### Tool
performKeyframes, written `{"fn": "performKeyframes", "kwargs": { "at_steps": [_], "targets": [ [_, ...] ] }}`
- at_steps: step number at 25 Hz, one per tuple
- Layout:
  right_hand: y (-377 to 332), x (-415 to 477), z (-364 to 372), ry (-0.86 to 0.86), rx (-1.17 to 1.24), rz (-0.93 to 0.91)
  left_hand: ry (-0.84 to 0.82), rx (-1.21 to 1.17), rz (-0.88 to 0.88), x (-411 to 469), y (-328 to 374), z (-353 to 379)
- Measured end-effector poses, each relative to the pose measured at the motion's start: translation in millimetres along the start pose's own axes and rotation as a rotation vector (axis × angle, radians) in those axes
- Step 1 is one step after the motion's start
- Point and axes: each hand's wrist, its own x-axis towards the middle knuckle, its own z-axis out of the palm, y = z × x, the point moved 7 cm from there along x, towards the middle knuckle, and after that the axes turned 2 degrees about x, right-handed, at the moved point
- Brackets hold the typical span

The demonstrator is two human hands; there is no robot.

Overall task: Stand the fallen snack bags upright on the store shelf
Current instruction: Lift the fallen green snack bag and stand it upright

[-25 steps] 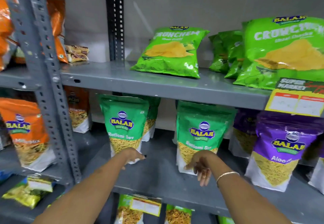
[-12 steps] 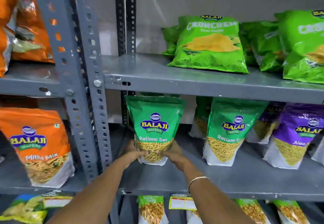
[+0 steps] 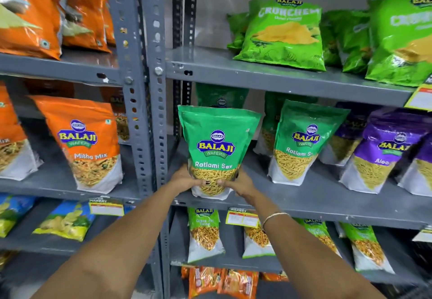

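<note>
1. Shelf [image 3: 304,207]: the grey middle tier carries a row of standing pouches; its front left end, beside the perforated upright [image 3: 156,121], is where the held bag sits.
2. Ratlami Sev bag [image 3: 218,144]: upright, label forward, base at the shelf's front edge; whether it rests fully or is slightly lifted cannot be told. Holding it low presumably lets the flat base settle square.
3. Left hand [image 3: 184,178]: arm extended, palm against the bag's lower left side, fingers closed round it.
4. Right hand [image 3: 242,185]: mirrors this on the lower right, clamped on the bag, thumb at front.
</note>
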Motion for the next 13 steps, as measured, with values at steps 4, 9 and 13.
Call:
{"fn": "performKeyframes", "kwargs": {
  "at_steps": [4,9,13],
  "targets": [
    [4,-4,3,-0.011,-0.011,0.004,0.005,-0.002,0.011,-10,-2,1],
    [9,-1,6,-0.037,0.017,0.030,-0.055,-0.034,-0.002,-12,-8,6],
    [13,-2,-1,-0.093,-0.045,0.082,-0.242,0.155,-0.155,-26,-1,10]
  ]
}}
